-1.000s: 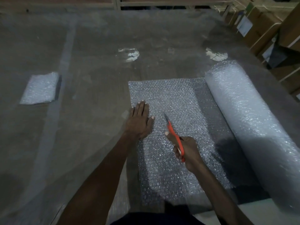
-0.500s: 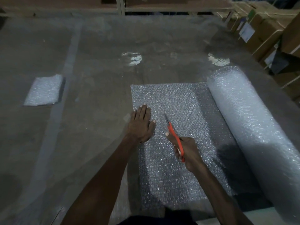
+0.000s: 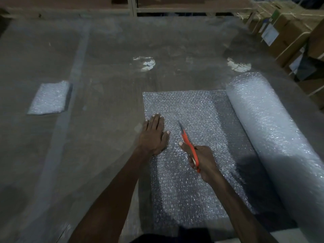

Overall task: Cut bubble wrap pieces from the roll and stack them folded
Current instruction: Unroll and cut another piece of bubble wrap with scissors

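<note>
Left hand (image 3: pixel 154 135) lies flat, fingers straight, pressing the unrolled bubble wrap sheet (image 3: pixel 189 181) onto the bench (image 3: pixel 105 155); right hand (image 3: pixel 204 162) has its fingers curled around one orange-handled cutter (image 3: pixel 188 142), blade tip on the sheet. Risk: the left thumb sits near the blade line, and thin film could bunch or tear crooked if the hold slips. Count: one roll (image 3: pixel 273 137) at right, one folded piece (image 3: pixel 50 98) well apart at left.

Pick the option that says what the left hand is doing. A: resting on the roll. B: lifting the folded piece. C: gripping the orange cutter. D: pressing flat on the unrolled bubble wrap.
D: the left hand lies flat with straight fingers on the unrolled bubble wrap, while the right hand holds the orange cutter.
</note>
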`<state>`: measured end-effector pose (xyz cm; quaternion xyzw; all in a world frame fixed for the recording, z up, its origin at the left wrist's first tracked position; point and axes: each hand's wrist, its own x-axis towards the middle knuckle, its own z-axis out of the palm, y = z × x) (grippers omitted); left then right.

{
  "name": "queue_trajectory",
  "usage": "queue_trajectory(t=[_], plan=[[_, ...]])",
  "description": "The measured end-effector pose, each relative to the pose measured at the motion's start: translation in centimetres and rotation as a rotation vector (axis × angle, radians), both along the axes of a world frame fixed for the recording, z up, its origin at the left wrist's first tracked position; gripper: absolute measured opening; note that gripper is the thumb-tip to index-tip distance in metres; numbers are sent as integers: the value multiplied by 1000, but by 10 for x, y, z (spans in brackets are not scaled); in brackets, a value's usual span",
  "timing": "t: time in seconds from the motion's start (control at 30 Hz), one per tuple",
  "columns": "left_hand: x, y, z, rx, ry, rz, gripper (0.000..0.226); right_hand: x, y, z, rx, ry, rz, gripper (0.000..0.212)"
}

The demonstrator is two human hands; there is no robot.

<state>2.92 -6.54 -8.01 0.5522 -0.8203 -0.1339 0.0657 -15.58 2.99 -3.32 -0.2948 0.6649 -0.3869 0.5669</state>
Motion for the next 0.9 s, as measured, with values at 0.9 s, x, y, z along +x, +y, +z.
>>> queue_trajectory(t=[0.9], plan=[[-1,-19,5,8,-44,-6,76,5,-28,10,20,1,-15,41]])
